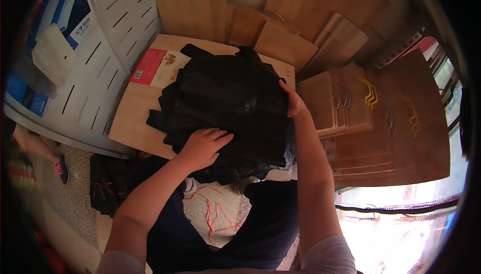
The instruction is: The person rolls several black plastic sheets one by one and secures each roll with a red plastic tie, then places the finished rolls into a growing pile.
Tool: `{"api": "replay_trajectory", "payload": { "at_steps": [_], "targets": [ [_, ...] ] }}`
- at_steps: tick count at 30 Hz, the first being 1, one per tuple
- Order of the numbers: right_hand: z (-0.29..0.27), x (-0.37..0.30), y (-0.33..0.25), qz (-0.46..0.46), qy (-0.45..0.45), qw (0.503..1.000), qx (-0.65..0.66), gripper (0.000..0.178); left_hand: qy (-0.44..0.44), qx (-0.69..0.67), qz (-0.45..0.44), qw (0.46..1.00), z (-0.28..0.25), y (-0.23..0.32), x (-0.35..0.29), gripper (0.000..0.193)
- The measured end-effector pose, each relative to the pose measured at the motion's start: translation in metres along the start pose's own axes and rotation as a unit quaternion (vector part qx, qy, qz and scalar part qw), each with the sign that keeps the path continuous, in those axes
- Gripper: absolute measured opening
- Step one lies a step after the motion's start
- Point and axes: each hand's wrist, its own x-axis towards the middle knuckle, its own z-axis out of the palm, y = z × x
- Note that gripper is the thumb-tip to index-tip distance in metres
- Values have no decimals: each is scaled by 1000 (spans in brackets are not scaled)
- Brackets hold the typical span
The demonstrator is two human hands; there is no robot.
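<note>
1. Bare arms reach to the black bags, which lie on a wooden surface that holds them up.
2. Left of the bags: a red label.
3. Left hand rests loosely on the bags, gripping nothing, maybe to stop sliding.
4. Right hand touches their right edge, maybe steadying it; can't tell if it pinches.
5. Right of the bags: boards.

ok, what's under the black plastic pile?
A pale wooden board, parts of its edges showing; a red-and-cream label on it meets the black plastic pile. Anything else underneath is covered.
</note>
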Motion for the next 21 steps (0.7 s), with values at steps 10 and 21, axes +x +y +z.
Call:
{"api": "replay_trajectory", "payload": {
  "at_steps": [10, 21],
  "targets": [
    [31, 7, -47, -64, -11, 961, -268, 51, 12, -68, -47, 996, -5, -20, 34, 54],
    [70, -31, -54, -58, 3, 930, -364, 49, 169, 37, -146, 974, 25, -52, 73, 28]
  ]
}}
